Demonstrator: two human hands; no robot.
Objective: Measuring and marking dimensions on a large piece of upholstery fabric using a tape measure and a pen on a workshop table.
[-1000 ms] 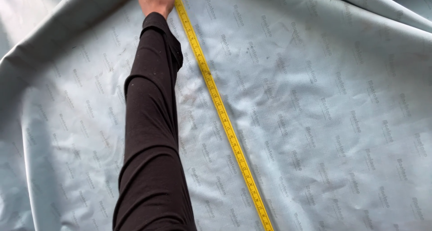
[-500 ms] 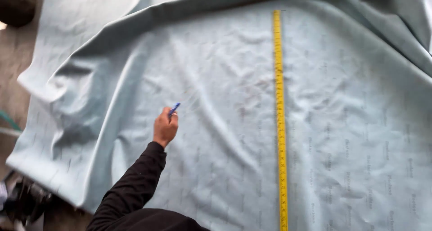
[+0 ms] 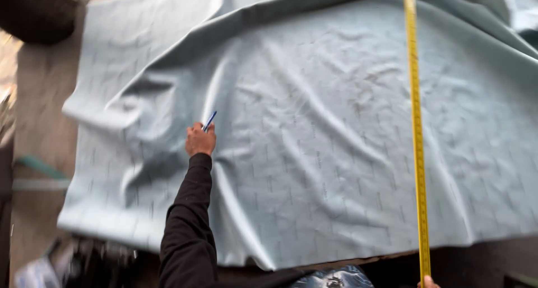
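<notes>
A pale blue fabric (image 3: 314,153) with faint printed lines lies spread and wrinkled across a work surface. My left hand (image 3: 200,140), in a black sleeve, hovers over the fabric's left part, closed around a blue pen (image 3: 209,120) that points up and away. A yellow tape measure (image 3: 416,131) runs straight from the far edge to the near edge on the right. Only a fingertip of my right hand (image 3: 428,281) shows at the bottom edge, touching the tape's near end; its grip is hidden.
The fabric's left edge (image 3: 73,170) hangs near a brownish floor or bench strip (image 3: 42,108). A dark round object (image 3: 36,10) sits at the top left. Blurred clutter (image 3: 84,260) lies below the near left corner, and a dark patterned item (image 3: 333,278) sits under the near edge.
A second ago my left hand reached to the tape's far end; it has since drawn back to the fabric's left part and holds a pen. The view has swung left.
</notes>
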